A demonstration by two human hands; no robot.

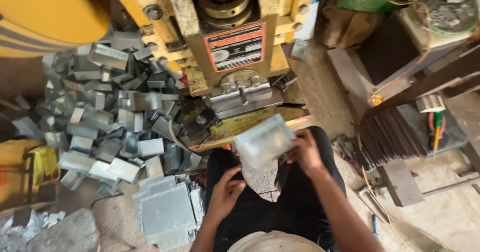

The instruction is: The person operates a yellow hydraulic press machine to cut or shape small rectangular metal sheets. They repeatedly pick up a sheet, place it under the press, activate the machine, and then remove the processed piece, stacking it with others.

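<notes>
My right hand (304, 153) grips a bent sheet-metal box piece (262, 141) by its right edge, held tilted over my lap just in front of the yellow press machine (225, 37). The piece looks blurred. My left hand (226, 191) hangs lower over my left thigh, fingers loosely curled and apart, nothing in it. It is closest to a stack of flat cut metal sheets (167, 211) on the floor at my left. The press's steel die block (245, 96) sits just beyond the held piece.
A large heap of folded metal box pieces (107, 117) covers the floor left of the press. A yellow guard (45, 12) curves at the top left. Dark metal strips (387, 142), a wooden frame and wires lie on the right, a yellow sack (25, 172) at far left.
</notes>
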